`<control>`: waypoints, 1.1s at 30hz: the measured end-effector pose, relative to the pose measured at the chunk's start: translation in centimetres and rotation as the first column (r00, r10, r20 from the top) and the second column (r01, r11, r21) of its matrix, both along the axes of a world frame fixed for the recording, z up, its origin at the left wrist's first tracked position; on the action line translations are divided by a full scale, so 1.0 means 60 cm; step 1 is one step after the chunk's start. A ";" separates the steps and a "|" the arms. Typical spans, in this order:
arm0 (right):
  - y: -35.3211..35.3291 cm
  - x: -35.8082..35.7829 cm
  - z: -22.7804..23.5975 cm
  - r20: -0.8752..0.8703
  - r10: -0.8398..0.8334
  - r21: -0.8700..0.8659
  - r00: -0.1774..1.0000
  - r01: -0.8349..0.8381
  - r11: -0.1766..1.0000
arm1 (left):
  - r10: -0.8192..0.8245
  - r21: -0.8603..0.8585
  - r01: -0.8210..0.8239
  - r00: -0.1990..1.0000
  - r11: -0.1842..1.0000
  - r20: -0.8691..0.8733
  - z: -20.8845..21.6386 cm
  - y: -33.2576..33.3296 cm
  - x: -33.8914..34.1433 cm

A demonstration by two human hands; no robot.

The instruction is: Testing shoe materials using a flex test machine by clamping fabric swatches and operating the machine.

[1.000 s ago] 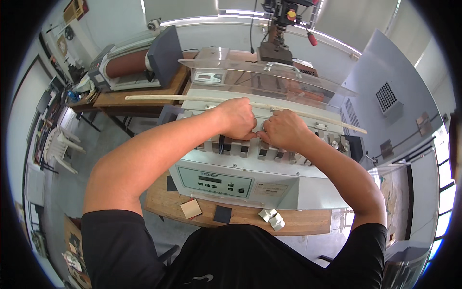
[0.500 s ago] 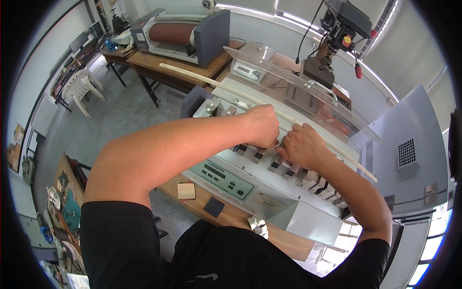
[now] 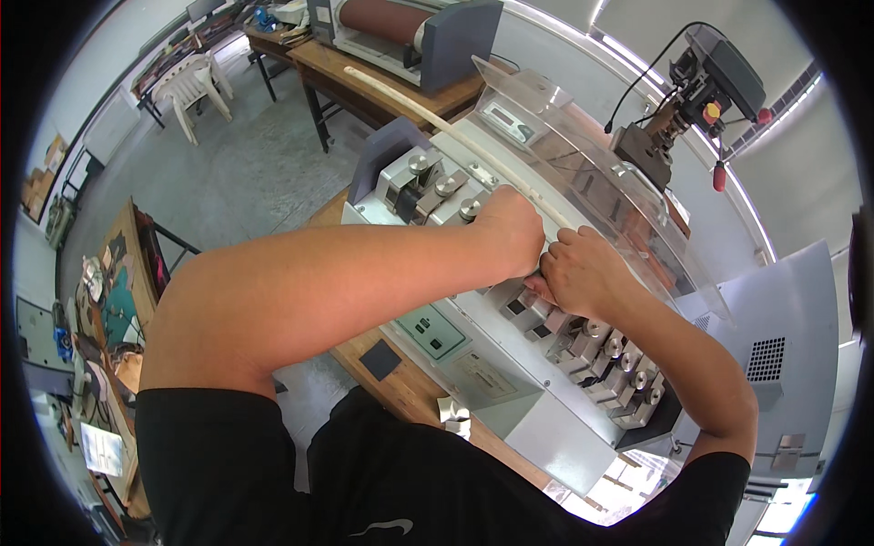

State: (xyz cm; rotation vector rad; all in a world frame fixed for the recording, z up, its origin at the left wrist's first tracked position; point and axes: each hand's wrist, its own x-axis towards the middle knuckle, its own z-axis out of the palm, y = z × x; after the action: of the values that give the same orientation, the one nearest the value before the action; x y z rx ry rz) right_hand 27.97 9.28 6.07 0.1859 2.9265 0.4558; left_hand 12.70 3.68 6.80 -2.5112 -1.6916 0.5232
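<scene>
The machine (image 3: 564, 446) looks like smooth painted metal. The knobs (image 3: 418, 164) by its left corner are bright, glossy metal, and the cover (image 3: 583, 150) along its rear edge is clear, shiny plastic. The rod (image 3: 401, 98) looks like pale, matt wood. The desk (image 3: 415, 391) is wood; along its front edge the square (image 3: 380, 360) is dark and matt. The person's sleeve (image 3: 209, 446) is matt cloth.

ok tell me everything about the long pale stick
The long pale stick is thin and looks wooden. It runs lengthwise over the white benchtop machine, beyond the left hand and right hand, its left end jutting past it. Its right end, what supports it and any contact with the hands are hard to make out.
</scene>
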 end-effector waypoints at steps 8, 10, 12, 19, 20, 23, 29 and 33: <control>-0.010 -0.007 0.013 0.127 -0.070 -0.020 0.989 0.074 0.997 | -0.037 -0.106 0.027 0.995 0.994 -0.090 0.024 -0.003 0.001; -0.018 0.003 0.010 0.013 -0.142 -0.058 0.990 0.142 0.988 | -0.113 -0.015 0.113 0.994 0.993 -0.004 0.011 -0.002 -0.020; -0.027 0.011 0.006 -0.032 -0.197 -0.075 0.980 0.194 0.978 | -0.194 0.078 0.188 0.978 0.979 0.076 0.012 -0.002 -0.032; -0.041 0.006 0.013 -0.008 -0.341 -0.101 0.940 0.338 0.936 | -0.478 0.087 0.491 0.867 0.867 -0.138 0.012 0.015 -0.043; -0.041 0.007 0.011 -0.011 -0.346 -0.098 0.938 0.344 0.934 | -0.482 0.094 0.494 0.867 0.865 -0.126 0.009 0.016 -0.047; -0.042 0.010 -0.004 -0.090 -0.345 -0.138 0.934 0.332 0.933 | -0.409 0.189 0.398 0.912 0.898 0.022 -0.019 0.012 -0.060; -0.041 0.010 -0.003 -0.072 -0.296 -0.062 0.953 0.291 0.955 | -0.381 0.122 0.378 0.924 0.918 0.005 -0.015 0.016 -0.052; -0.037 0.011 -0.005 -0.060 -0.244 -0.070 0.968 0.240 0.968 | -0.370 0.114 0.367 0.929 0.923 0.010 -0.011 0.018 -0.047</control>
State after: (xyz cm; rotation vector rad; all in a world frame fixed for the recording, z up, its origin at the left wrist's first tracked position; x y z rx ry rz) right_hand 28.61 7.05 5.76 0.5536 2.9253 0.3262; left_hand 9.86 4.77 6.15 -2.6716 -1.1687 0.3459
